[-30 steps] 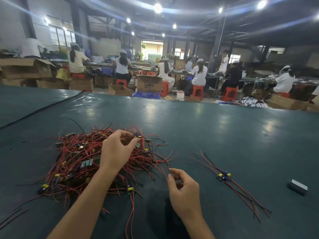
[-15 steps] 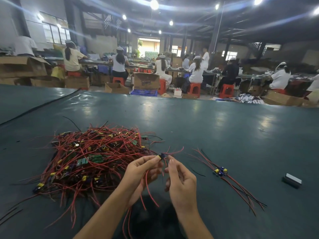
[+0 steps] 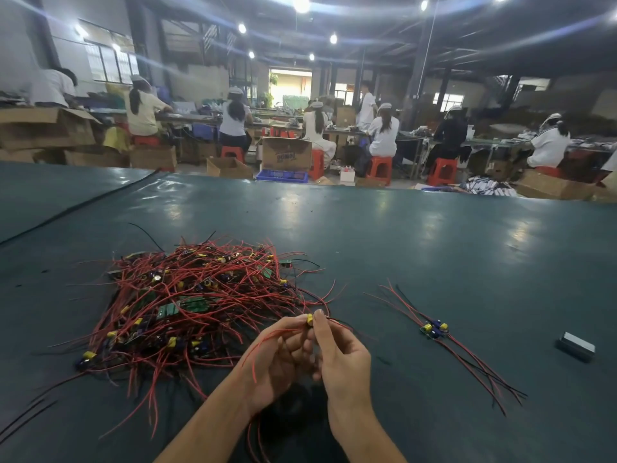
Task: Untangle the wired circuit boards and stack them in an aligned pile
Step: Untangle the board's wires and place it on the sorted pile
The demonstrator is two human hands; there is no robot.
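One wired board [image 3: 310,319] is now pinched by curled fingers of left hand [image 3: 277,359] and right hand [image 3: 344,355], pulled from the ten-o'clock tangle [image 3: 187,295].

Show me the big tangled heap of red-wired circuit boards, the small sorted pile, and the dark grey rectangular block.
Tangled heap of red-wired circuit boards [image 3: 193,304]: head view, a green board mid-heap.
Small sorted pile [image 3: 434,329]: head view, its blue-and-yellow components.
Dark grey rectangular block [image 3: 577,343]: head view, its top face.

Tangled red-wired boards [image 3: 187,302] heaped left; one yellow-capped board [image 3: 309,319] held up; small aligned pile [image 3: 434,329] right
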